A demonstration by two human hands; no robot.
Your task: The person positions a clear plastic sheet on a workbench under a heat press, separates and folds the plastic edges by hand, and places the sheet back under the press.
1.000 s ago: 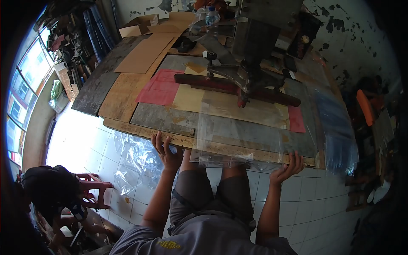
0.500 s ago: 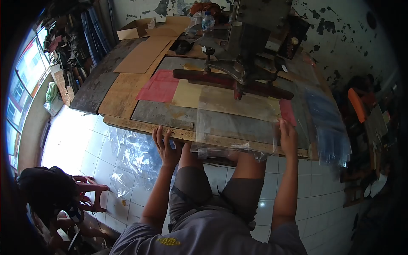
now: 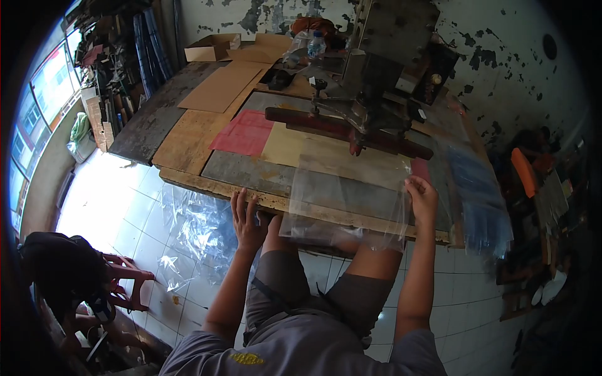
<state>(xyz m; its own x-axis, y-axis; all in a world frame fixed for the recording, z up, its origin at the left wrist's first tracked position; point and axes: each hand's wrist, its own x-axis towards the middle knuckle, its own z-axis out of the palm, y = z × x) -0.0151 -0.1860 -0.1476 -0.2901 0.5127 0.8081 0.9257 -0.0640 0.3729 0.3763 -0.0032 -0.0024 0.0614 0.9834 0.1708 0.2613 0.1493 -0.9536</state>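
Observation:
My right hand [image 3: 424, 199] is closed at the fingertips on the right edge of a clear plastic sheet or bag [image 3: 338, 200], which hangs over the front edge of the worktable [image 3: 188, 178]. Against that same edge, further left, rests my left hand [image 3: 249, 220], fingers apart and holding nothing. Behind the plastic stands a heavy press [image 3: 364, 116] with a long dark-red bar [image 3: 307, 121]. Below the bar lie a red sheet [image 3: 241, 133] and a yellow sheet [image 3: 282, 145], partly covered by the plastic.
A stack of bluish clear plastic [image 3: 480, 200] drapes over the table's right side. Cardboard [image 3: 219, 88] and an open box [image 3: 210, 47] lie at the back left, near a water bottle [image 3: 316, 45]. Crumpled plastic [image 3: 204, 225] is on the floor beside a red stool [image 3: 128, 279].
My right hand has drawn the plastic slightly toward me, and it hangs further over the front edge. My left hand stays at the table edge. The view has shifted a little.

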